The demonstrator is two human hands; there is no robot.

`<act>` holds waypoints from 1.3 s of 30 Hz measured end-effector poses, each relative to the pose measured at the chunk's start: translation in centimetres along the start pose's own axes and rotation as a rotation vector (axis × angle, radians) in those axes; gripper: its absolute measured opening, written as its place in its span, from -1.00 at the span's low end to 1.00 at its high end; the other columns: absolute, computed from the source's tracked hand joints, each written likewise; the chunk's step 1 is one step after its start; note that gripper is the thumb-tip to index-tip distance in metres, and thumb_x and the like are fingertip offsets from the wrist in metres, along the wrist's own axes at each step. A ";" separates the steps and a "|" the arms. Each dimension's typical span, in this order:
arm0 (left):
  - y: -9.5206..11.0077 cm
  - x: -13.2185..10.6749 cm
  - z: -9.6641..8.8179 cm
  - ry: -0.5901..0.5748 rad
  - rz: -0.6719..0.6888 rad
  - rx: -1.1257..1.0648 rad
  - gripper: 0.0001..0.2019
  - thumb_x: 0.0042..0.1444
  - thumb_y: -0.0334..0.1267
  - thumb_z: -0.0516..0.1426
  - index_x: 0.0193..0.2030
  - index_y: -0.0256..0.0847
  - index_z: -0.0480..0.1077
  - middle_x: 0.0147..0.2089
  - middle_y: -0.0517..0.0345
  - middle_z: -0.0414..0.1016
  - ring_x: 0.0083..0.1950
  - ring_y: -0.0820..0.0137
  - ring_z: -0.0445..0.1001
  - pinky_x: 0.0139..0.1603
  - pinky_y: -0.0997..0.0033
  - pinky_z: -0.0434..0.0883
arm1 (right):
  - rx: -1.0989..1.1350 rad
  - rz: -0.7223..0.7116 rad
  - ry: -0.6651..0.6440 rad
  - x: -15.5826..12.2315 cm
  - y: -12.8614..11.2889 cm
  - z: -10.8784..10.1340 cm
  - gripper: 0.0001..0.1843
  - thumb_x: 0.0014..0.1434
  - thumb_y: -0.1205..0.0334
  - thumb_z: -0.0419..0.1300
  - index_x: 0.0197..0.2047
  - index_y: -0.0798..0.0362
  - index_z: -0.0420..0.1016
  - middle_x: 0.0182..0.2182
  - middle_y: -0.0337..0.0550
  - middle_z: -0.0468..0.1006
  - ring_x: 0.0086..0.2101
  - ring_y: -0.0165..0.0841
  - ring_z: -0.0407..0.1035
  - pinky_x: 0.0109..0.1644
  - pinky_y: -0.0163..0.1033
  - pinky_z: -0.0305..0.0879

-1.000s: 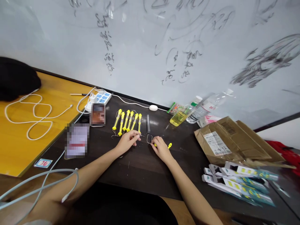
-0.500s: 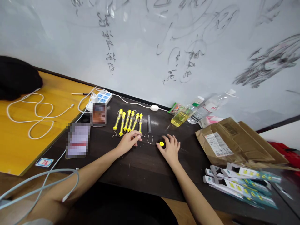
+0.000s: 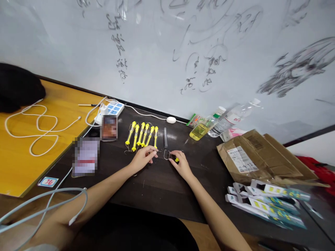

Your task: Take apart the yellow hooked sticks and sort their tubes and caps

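1. Wire [image 3: 164,155] lies at the right hand [image 3: 170,156]'s slightly parted fingertips, contact unclear; cap [image 3: 177,159] sits within their curve.
2. Left hand [image 3: 155,153] bends beside yellow sticks [image 3: 141,134]; I cannot tell its grip.
3. Table [image 3: 157,195] reaches its edge nearer the body.

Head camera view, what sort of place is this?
Probably a shared office or study room, though I can't say which: there's a whiteboard with handwriting and a sketch, a dark table against it, and a power strip.
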State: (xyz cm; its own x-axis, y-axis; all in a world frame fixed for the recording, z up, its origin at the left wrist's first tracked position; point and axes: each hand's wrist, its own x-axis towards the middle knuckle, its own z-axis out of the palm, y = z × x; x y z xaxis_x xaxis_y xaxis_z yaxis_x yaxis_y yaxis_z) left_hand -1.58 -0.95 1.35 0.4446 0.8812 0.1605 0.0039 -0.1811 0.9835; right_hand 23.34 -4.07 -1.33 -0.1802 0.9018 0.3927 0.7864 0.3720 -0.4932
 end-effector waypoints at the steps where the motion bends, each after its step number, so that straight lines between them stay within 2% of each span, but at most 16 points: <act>1: -0.1 0.0 0.0 -0.001 0.001 -0.001 -0.69 0.17 -0.07 0.06 -0.08 -0.26 0.36 -0.27 0.09 0.53 -0.56 0.58 0.37 -0.48 0.53 0.37 | 0.004 -0.007 -0.003 0.2 0.0 0.2 -0.76 0.18 0.18 0.13 -0.08 -0.03 0.48 -0.09 -0.02 0.42 -0.04 -0.18 0.30 0.08 0.01 0.25; 4: -0.4 0.1 -0.1 0.006 0.003 -0.002 -0.69 0.17 -0.07 0.07 -0.08 -0.25 0.36 -0.27 0.09 0.53 -0.55 0.57 0.38 -0.48 0.53 0.37 | 0.020 -0.043 -0.023 1.0 -0.1 0.8 -0.80 0.19 0.20 0.12 -0.15 -0.05 0.53 -0.09 -0.02 0.42 -0.04 -0.19 0.30 0.09 0.01 0.25; 12: -0.4 0.1 -0.3 -0.004 0.000 -0.003 -0.69 0.17 -0.07 0.05 -0.07 -0.26 0.35 -0.27 0.09 0.53 -0.55 0.58 0.38 -0.48 0.54 0.37 | 0.107 -0.130 -0.078 1.6 -0.6 1.2 -0.77 0.21 0.28 0.07 -0.14 -0.05 0.52 -0.05 -0.06 0.50 0.05 -0.22 0.28 0.16 0.02 0.20; 15: -0.2 0.1 -0.2 0.000 -0.024 -0.019 -0.67 0.17 -0.06 0.05 -0.07 -0.26 0.36 -0.26 0.08 0.52 -0.55 0.59 0.37 -0.48 0.55 0.37 | 0.132 -0.090 -0.036 1.3 -0.2 1.1 -0.74 0.23 0.30 0.00 -0.11 -0.03 0.48 -0.06 -0.05 0.52 0.06 -0.23 0.30 0.16 0.03 0.20; 19: 0.1 0.2 -0.2 0.008 -0.081 -0.084 -0.63 0.15 -0.03 0.07 -0.04 -0.27 0.36 -0.25 0.07 0.51 -0.55 0.60 0.37 -0.49 0.57 0.37 | 0.111 -0.022 0.044 0.8 -0.1 0.6 -0.78 0.22 0.28 0.00 -0.21 0.01 0.46 -0.14 -0.02 0.54 -0.01 -0.21 0.35 0.11 0.06 0.23; 23: 0.0 0.5 -0.1 -0.035 -0.088 -0.110 -0.59 0.16 0.00 0.05 -0.02 -0.30 0.38 -0.29 0.07 0.51 -0.62 0.63 0.31 -0.59 0.59 0.30 | 0.073 -0.045 0.130 1.1 -2.3 -0.3 -0.81 0.23 0.23 0.03 -0.19 0.00 0.45 -0.08 -0.05 0.52 0.09 -0.16 0.27 0.23 0.18 0.00; 26: -0.3 0.5 0.0 -0.078 -0.087 -0.118 -0.55 0.17 0.02 0.03 -0.01 -0.33 0.37 -0.33 0.08 0.50 -0.67 0.65 0.26 -0.64 0.60 0.24 | 0.172 -0.104 0.155 1.8 -5.5 -0.5 -0.77 0.26 0.24 0.00 -0.12 -0.04 0.45 -0.08 -0.07 0.50 0.08 -0.21 0.26 0.20 0.07 0.10; 28: -0.4 0.5 0.0 -0.097 -0.091 -0.137 -0.53 0.16 0.02 0.04 0.04 -0.33 0.31 -0.36 0.11 0.50 -0.69 0.64 0.26 -0.65 0.59 0.22 | 0.237 -0.137 0.120 2.2 -7.5 -0.4 -0.75 0.26 0.24 0.01 -0.05 -0.06 0.43 -0.06 -0.06 0.47 0.06 -0.22 0.26 0.16 0.01 0.16; 31: -0.4 0.3 0.0 -0.137 -0.096 -0.163 -0.50 0.13 0.01 0.08 0.08 -0.32 0.22 -0.53 0.30 0.39 -0.71 0.62 0.25 -0.66 0.61 0.19 | 0.263 -0.175 0.022 2.7 -9.2 0.1 -0.76 0.23 0.19 0.08 -0.05 -0.06 0.45 -0.07 -0.05 0.42 -0.01 -0.22 0.26 0.09 -0.05 0.20; 33: -0.2 0.2 0.1 -0.177 -0.093 -0.190 -0.50 0.13 0.01 0.09 0.09 -0.30 0.19 -0.57 0.37 0.32 -0.71 0.61 0.25 -0.66 0.62 0.17 | 0.281 -0.155 -0.010 2.7 -9.4 0.5 -0.78 0.21 0.15 0.11 -0.09 -0.05 0.47 -0.16 -0.07 0.41 -0.10 -0.24 0.28 0.01 -0.09 0.24; 35: 0.0 0.1 0.1 -0.213 -0.089 -0.223 -0.49 0.14 0.02 0.08 0.11 -0.29 0.18 -0.56 0.35 0.35 -0.71 0.62 0.25 -0.65 0.62 0.18 | 0.328 -0.113 -0.038 2.5 -9.1 0.9 -0.79 0.19 0.11 0.14 -0.14 -0.04 0.48 -0.31 -0.14 0.38 -0.23 -0.28 0.27 -0.09 -0.14 0.26; 39: 0.6 -0.1 0.2 -0.237 -0.142 -0.267 -0.46 0.14 0.06 0.07 0.13 -0.26 0.16 -0.54 0.29 0.40 -0.67 0.57 0.33 -0.62 0.60 0.27 | 0.544 0.009 -0.089 2.0 -8.4 1.4 -0.79 0.13 0.07 0.21 -0.20 -0.02 0.46 -0.46 -0.25 0.32 -0.38 -0.36 0.24 -0.23 -0.22 0.27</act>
State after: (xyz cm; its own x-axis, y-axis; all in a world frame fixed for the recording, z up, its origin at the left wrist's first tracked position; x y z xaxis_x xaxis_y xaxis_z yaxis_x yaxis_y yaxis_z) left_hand -1.41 -1.26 1.87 0.6512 0.7584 0.0279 -0.1390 0.0831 0.9868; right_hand 15.54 -5.06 2.59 -0.2426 0.9117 0.3315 0.3731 0.4031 -0.8356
